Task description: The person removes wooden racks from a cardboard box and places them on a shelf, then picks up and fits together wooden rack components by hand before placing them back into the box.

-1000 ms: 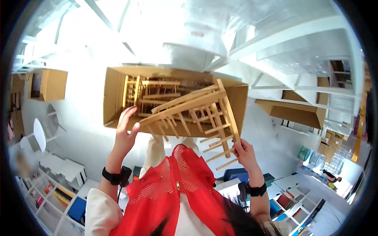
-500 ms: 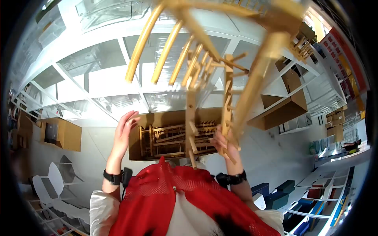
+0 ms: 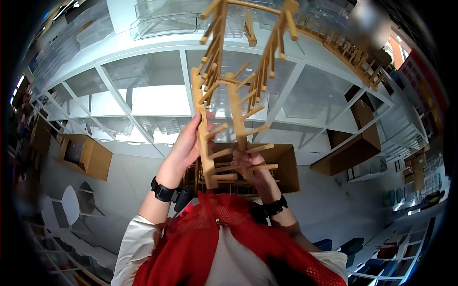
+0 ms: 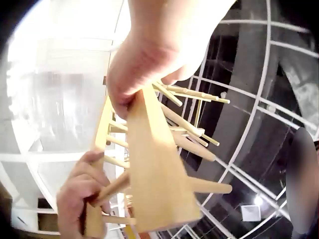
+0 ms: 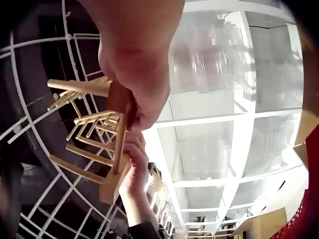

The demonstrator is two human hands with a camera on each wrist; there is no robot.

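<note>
Both hands hold a wooden peg rack (image 3: 205, 128), made of long bars with rows of round pegs, raised up in front of the chest. The left hand (image 3: 186, 145) grips its left bar, the fingers wrapped around the wood in the left wrist view. My right hand (image 3: 248, 162) grips the lower part of the right bar among the pegs. The rack's far end rises over the top of the white shelving. Beneath the hands stands a cardboard box (image 3: 288, 164) with more wooden racks inside, partly hidden by hands and rack.
White cube shelving (image 3: 183, 76) runs across the front, with clear plastic trays on it. Another wooden peg rack (image 3: 353, 57) stands on its top at the right. Cardboard boxes sit at left (image 3: 98, 159) and right (image 3: 343, 152). A white chair (image 3: 70, 205) is at the left.
The rack has come up out of the box, first in the right hand alone, and now stands upright ahead. The left hand has moved right and taken hold of its left bar. The head view has tilted up.
</note>
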